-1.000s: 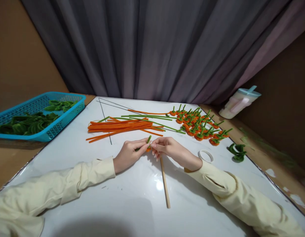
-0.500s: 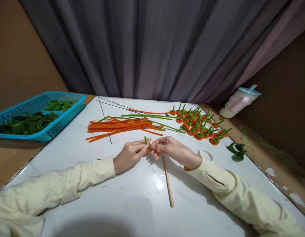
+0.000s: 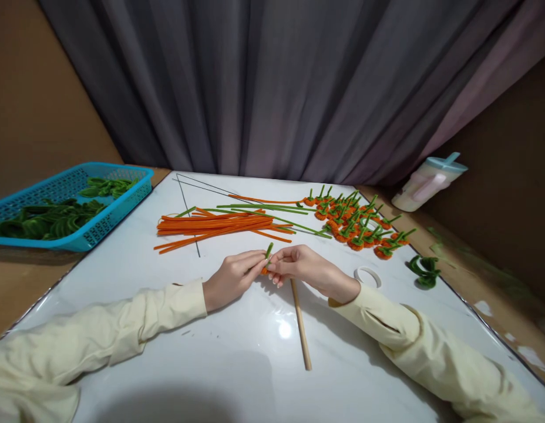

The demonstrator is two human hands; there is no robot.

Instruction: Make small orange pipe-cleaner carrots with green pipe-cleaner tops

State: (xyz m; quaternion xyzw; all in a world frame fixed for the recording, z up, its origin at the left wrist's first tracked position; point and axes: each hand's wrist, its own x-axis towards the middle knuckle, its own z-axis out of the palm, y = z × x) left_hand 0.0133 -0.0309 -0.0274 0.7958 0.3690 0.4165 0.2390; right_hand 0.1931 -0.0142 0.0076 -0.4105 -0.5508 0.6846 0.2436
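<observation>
Between the fingertips of both hands is a small orange pipe-cleaner pumpkin (image 3: pixel 264 271) with a green stem (image 3: pixel 269 251) sticking up. My left hand (image 3: pixel 238 274) pinches it from the left, and my right hand (image 3: pixel 305 270) pinches it from the right. Most of the orange body is hidden by the fingers. Just beyond the hands lies a bundle of orange pipe cleaners (image 3: pixel 215 223), with some green pipe cleaners (image 3: pixel 276 207) behind it. A wooden stick (image 3: pixel 301 326) lies on the white table below my right hand.
Many finished-looking orange pumpkins (image 3: pixel 356 220) with green stems cluster at the back right. Near them are a white tape roll (image 3: pixel 368 277) and green curled pieces (image 3: pixel 424 271). A blue basket (image 3: pixel 85 238) with green pieces stands left; a lidded cup (image 3: pixel 429 183) stands right.
The green stem has tilted to the right and sits closer to my right fingertips. Both hands have otherwise stayed in nearly the same place.
</observation>
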